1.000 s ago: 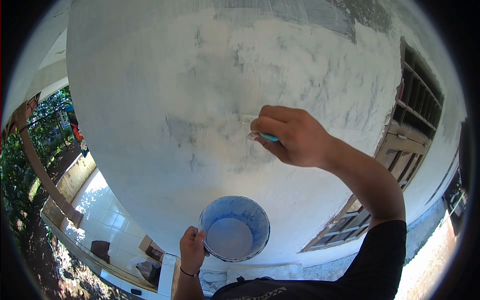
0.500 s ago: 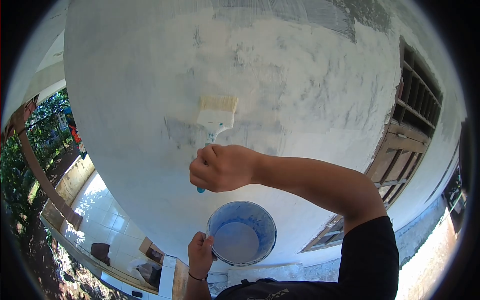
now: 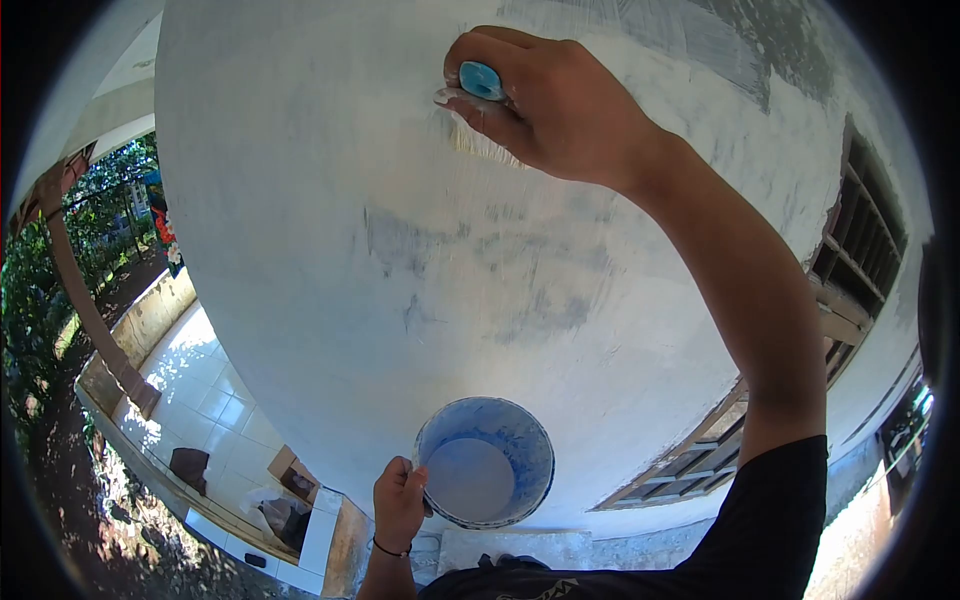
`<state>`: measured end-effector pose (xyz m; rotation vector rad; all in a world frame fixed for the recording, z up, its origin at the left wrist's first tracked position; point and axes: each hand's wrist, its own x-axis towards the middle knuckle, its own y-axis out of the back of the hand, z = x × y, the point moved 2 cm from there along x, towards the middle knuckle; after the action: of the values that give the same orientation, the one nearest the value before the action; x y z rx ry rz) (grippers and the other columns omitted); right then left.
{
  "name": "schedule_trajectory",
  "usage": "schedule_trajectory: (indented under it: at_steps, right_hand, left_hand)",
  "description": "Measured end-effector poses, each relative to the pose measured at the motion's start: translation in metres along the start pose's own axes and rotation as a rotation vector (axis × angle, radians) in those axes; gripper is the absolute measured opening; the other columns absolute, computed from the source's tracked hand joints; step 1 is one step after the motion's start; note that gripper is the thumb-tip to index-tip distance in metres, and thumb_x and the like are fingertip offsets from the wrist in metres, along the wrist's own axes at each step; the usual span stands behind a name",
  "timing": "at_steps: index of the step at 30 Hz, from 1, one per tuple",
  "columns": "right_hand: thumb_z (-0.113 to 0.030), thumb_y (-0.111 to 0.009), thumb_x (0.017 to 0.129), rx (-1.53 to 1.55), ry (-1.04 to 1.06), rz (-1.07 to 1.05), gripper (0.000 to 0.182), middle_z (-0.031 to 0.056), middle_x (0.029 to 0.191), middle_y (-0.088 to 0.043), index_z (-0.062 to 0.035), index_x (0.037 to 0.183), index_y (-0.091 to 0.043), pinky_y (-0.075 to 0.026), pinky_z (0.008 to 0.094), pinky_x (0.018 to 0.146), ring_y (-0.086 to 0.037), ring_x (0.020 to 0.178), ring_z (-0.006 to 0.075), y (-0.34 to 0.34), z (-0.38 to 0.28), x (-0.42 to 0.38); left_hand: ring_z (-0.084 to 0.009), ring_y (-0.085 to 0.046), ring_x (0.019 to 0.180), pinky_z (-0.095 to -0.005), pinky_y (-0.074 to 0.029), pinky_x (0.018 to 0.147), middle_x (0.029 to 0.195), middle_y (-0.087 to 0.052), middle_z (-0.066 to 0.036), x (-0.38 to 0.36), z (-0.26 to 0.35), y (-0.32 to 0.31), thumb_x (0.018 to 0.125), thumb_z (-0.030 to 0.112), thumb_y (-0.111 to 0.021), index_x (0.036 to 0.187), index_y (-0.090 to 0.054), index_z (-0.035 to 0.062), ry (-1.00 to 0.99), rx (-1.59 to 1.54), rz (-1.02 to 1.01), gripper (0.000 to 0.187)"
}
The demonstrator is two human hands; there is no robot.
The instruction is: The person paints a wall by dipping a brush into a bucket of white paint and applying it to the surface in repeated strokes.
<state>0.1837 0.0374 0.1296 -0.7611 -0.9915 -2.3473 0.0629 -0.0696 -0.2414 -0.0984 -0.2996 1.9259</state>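
My right hand (image 3: 545, 110) is closed around the handle of a paintbrush (image 3: 480, 82), high up against the wall. The blue handle end points toward me, and pale bristles show below my fingers, at the wall's surface. Whitish paint marks a fingertip. Down low, my left hand (image 3: 400, 500) grips the rim of a blue bucket (image 3: 540, 440), thumb over the edge. Pale whitish paint (image 3: 470, 482) lies inside it, with smears up the inner wall. The wall (image 3: 330, 190) has uneven white paint over grey patches.
A wooden window frame (image 3: 840, 310) with slats is set in the wall at right. To the left are a tiled floor (image 3: 215, 390), a post (image 3: 85, 290) and plants. A cardboard box (image 3: 290, 470) and a plastic bag (image 3: 268, 505) sit at lower left.
My right hand has risen up the wall with the paintbrush, and the brush has swung from bristles-up to handle end toward me. My left hand and the bucket have hardly moved.
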Motion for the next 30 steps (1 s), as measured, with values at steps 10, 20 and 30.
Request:
schedule_trajectory:
  at_steps: [10, 20, 30]
  right_hand:
    - [-0.017, -0.065, 0.072, -0.155, 0.544, -0.066, 0.017, 0.002, 0.068, -0.048, -0.0062, 0.078, -0.053, -0.049, 0.021, 0.046, -0.056, 0.06, 0.0124, -0.094, -0.105, -0.116]
    - [-0.006, -0.066, 0.078, 0.297, -0.208, -0.178, 0.018, 0.0059, 0.078, -0.058, -0.0068, 0.092, -0.053, -0.049, 0.0266, 0.051, -0.062, 0.062, 0.0175, 0.034, -0.021, -0.101]
    - [-0.009, -0.065, 0.08, -0.212, 0.037, 0.155, 0.013, 0.0095, 0.077, -0.059, -0.0042, 0.085, -0.054, -0.047, 0.0292, 0.053, -0.059, 0.061, 0.0218, 0.103, 0.037, -0.025]
  left_hand:
    - [-0.0052, -0.044, 0.04, -0.0205, -0.035, 0.035, 0.054, -0.048, 0.0, 0.0, -0.012, -0.006, 0.088, 0.012, -0.052, 0.069, -0.043, 0.0053, 0.032, -0.011, -0.064, 0.022]
    - [-0.006, -0.043, 0.039, -0.0211, -0.036, 0.035, 0.053, -0.047, -0.001, 0.0, 0.0, -0.013, 0.088, 0.012, -0.052, 0.068, -0.042, 0.0055, 0.014, 0.044, -0.09, 0.023]
    - [-0.0071, -0.045, 0.038, -0.0211, -0.036, 0.035, 0.052, -0.048, -0.002, 0.0, 0.002, -0.028, 0.087, 0.013, -0.053, 0.069, -0.043, 0.0052, 0.027, 0.077, -0.104, 0.022]
